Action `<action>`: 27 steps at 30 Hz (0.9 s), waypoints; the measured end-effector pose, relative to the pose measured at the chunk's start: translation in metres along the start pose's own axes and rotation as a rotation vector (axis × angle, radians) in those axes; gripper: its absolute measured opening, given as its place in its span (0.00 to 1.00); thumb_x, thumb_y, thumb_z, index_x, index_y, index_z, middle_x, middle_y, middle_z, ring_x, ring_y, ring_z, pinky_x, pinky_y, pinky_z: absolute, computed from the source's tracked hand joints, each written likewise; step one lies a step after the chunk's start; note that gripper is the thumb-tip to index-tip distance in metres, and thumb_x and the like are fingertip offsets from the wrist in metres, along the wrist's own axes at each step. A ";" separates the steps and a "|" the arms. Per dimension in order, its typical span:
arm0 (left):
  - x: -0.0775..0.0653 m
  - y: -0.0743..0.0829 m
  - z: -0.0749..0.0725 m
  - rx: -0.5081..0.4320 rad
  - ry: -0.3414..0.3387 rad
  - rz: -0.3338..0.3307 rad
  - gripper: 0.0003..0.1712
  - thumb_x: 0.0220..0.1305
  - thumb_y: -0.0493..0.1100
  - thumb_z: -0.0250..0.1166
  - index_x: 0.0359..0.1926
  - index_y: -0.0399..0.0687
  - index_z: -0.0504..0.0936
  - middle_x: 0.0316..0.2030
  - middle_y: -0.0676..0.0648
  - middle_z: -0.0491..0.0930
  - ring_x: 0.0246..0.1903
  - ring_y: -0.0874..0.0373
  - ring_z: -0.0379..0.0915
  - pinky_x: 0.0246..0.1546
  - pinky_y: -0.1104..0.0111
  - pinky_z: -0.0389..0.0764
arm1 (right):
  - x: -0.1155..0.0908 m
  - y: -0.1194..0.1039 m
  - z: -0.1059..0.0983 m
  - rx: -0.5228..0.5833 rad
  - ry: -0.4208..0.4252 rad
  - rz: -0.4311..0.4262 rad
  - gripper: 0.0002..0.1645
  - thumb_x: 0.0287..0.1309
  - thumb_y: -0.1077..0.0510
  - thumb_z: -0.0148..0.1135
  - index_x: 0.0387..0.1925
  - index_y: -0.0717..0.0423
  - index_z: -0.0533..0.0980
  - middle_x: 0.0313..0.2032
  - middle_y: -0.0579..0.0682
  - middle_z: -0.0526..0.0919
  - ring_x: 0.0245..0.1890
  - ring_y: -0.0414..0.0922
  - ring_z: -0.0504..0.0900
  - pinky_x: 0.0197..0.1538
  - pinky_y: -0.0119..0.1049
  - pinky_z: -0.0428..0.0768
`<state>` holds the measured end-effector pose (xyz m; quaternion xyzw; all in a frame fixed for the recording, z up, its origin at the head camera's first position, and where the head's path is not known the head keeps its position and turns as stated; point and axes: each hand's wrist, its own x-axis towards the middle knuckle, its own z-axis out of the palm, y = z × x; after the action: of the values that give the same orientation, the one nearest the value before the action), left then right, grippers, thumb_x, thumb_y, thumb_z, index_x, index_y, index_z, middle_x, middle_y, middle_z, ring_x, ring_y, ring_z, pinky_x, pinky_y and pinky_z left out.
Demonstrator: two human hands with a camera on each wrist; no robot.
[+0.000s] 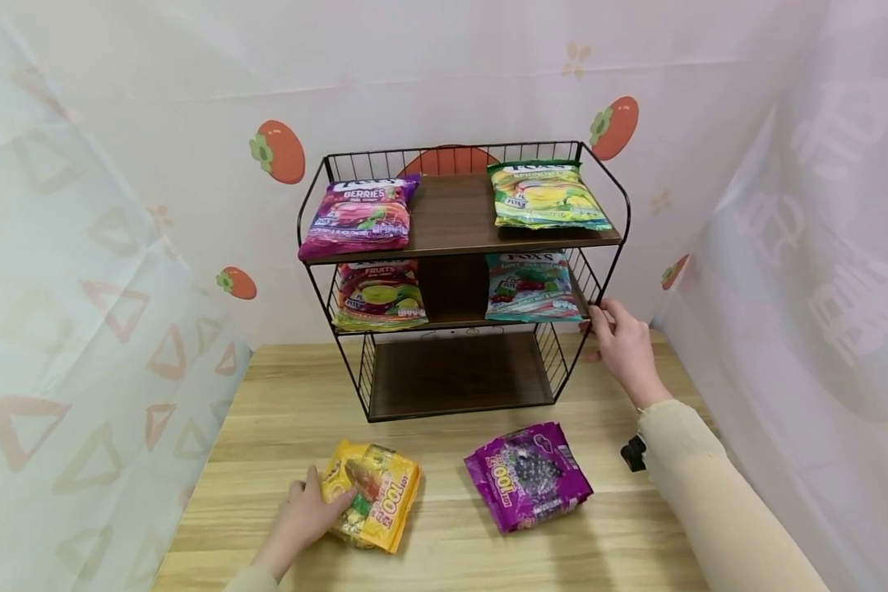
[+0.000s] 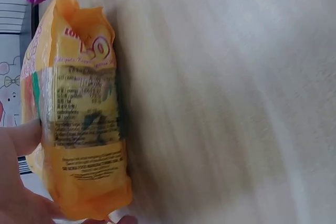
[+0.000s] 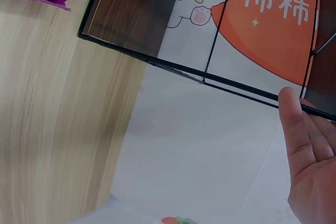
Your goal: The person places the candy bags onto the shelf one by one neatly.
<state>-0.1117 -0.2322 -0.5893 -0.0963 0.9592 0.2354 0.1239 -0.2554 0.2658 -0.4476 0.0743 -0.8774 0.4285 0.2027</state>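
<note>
My left hand (image 1: 307,511) grips a yellow candy bag (image 1: 385,497) near the table's front left. In the left wrist view its thumb lies on the front of the bag (image 2: 86,114), fingers at its lower end. At the right side of a three-tier wire shelf rack (image 1: 462,248), my right hand (image 1: 627,349) holds the black frame at middle-shelf height. The right wrist view has the thumb on one side of the dark rod (image 3: 241,86) and fingers behind it. A purple grape candy bag (image 1: 530,477) lies on the table between the hands, in front of the rack.
On the top shelf sit a berries bag (image 1: 363,215) and a yellow-green bag (image 1: 548,196). A fruits bag (image 1: 381,294) and a teal mint bag (image 1: 531,288) stand on the middle one. A small black object (image 1: 634,453) lies beside the right sleeve. Printed cloth surrounds the table.
</note>
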 end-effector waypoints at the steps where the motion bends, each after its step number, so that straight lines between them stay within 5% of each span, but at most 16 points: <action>1: -0.002 -0.001 0.001 -0.015 -0.016 -0.019 0.68 0.64 0.75 0.59 0.72 0.15 0.49 0.59 0.10 0.59 0.52 0.13 0.66 0.51 0.30 0.74 | 0.000 -0.001 0.000 -0.009 -0.002 0.001 0.22 0.81 0.47 0.45 0.51 0.61 0.75 0.39 0.67 0.88 0.13 0.34 0.81 0.19 0.33 0.79; 9: -0.013 -0.004 0.000 -0.048 -0.071 -0.067 0.72 0.62 0.77 0.59 0.66 0.07 0.48 0.58 0.05 0.54 0.56 0.11 0.62 0.52 0.31 0.74 | 0.002 -0.004 -0.004 0.017 -0.035 0.050 0.25 0.80 0.43 0.44 0.53 0.59 0.75 0.43 0.65 0.88 0.16 0.38 0.84 0.25 0.31 0.80; 13: -0.018 -0.007 -0.006 -0.051 -0.127 -0.080 0.71 0.63 0.77 0.58 0.64 0.06 0.52 0.56 0.07 0.57 0.55 0.14 0.65 0.52 0.32 0.75 | 0.001 -0.006 -0.009 0.123 -0.067 0.139 0.27 0.79 0.40 0.45 0.53 0.59 0.75 0.46 0.67 0.87 0.30 0.48 0.90 0.32 0.31 0.85; 17: -0.027 -0.013 -0.009 -0.066 -0.220 -0.125 0.66 0.62 0.79 0.56 0.57 0.09 0.66 0.41 0.22 0.73 0.36 0.36 0.76 0.38 0.50 0.82 | 0.003 -0.008 -0.010 0.201 -0.087 0.181 0.30 0.78 0.39 0.46 0.54 0.61 0.74 0.47 0.68 0.86 0.45 0.59 0.88 0.35 0.33 0.87; 20: -0.033 -0.015 -0.008 -0.079 -0.286 -0.135 0.59 0.62 0.80 0.55 0.52 0.19 0.77 0.27 0.40 0.73 0.21 0.54 0.65 0.22 0.66 0.71 | 0.004 -0.009 -0.010 0.191 -0.083 0.185 0.30 0.78 0.38 0.46 0.53 0.62 0.74 0.46 0.69 0.86 0.47 0.61 0.87 0.35 0.32 0.87; 27: -0.036 -0.011 0.000 -0.176 -0.268 -0.146 0.51 0.60 0.79 0.60 0.44 0.28 0.80 0.19 0.48 0.67 0.17 0.60 0.57 0.17 0.71 0.63 | 0.004 -0.010 -0.007 0.094 -0.062 0.131 0.28 0.79 0.41 0.44 0.52 0.63 0.74 0.44 0.69 0.87 0.44 0.61 0.88 0.34 0.31 0.86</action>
<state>-0.0749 -0.2370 -0.5836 -0.1437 0.9002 0.3195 0.2585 -0.2538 0.2650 -0.4354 0.0394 -0.8651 0.4792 0.1432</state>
